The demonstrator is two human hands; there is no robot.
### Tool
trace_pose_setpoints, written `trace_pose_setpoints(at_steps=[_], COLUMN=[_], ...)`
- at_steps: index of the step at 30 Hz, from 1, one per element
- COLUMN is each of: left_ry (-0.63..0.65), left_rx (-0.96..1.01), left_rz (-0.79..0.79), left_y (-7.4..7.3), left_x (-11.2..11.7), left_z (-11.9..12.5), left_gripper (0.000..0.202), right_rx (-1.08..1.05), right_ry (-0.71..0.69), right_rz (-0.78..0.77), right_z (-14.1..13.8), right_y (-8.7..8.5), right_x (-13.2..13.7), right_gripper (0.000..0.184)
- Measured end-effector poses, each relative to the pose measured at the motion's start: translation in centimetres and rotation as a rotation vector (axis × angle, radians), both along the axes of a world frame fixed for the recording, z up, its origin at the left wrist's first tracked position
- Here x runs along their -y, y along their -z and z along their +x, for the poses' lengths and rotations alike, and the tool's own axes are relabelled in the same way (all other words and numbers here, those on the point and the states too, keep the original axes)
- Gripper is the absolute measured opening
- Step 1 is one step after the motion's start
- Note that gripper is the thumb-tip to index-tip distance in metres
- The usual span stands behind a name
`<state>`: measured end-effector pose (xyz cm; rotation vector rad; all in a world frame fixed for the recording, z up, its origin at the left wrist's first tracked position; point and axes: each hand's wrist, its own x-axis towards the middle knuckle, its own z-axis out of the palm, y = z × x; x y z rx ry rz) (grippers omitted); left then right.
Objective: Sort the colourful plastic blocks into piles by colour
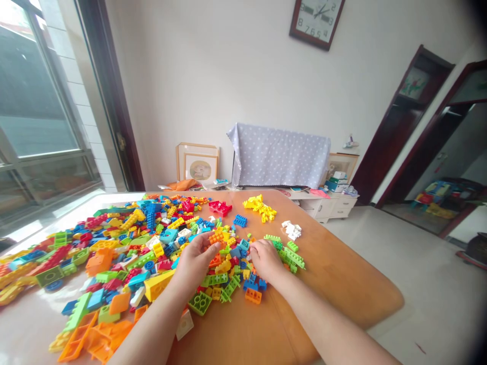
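Observation:
My left hand (194, 261) is over the pile of building bricks (142, 258), thumb and fingers curled around an orange brick (216, 237) at their tips. My right hand (266, 259) is at the pile's right side, its fingers bent and pressed together. Whatever they may hold is hidden. Close to its fingertips lies a light blue brick (243, 245). Beyond this hand sits a group of green bricks (292, 258), partly covered by the wrist. Blue bricks (254, 281) and an orange brick with studs (253, 295) lie below the right hand.
Yellow bricks (261, 208), white bricks (291, 229), red bricks (220, 208) and a blue brick (240, 220) lie in separate spots towards the back of the wooden table (338, 274). The table's rounded edge is at right. A low white cabinet (335, 208) stands behind it.

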<state>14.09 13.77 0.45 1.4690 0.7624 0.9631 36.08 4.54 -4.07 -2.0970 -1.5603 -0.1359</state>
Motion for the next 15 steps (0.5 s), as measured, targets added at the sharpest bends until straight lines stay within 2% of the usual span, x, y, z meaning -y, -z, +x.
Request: trace_pose_setpoints(at_steps=[4,10,15], left_ry=[0.001,-0.019,0.038], left_rx=[-0.009,-0.063,-0.032], left_rz=[0.001,0.009,-0.061], left_y=[-0.1,0.3,0.3], left_x=[0.0,-0.3,-0.2], left_z=[0.0,0.1,0.1], left_gripper=[0.061,0.068,0.069], right_rx=[-0.03,-0.102,-0.233], right_ry=[-0.024,-0.051,-0.096], right_rz=[0.038,0.063,0.142], right_z=[-1.2,-2.2,-1.9], right_y=[0.5,1.1,0.0], right_x=[-1.2,-3.2,-3.4], right_gripper=[0.021,0.025,0.029])
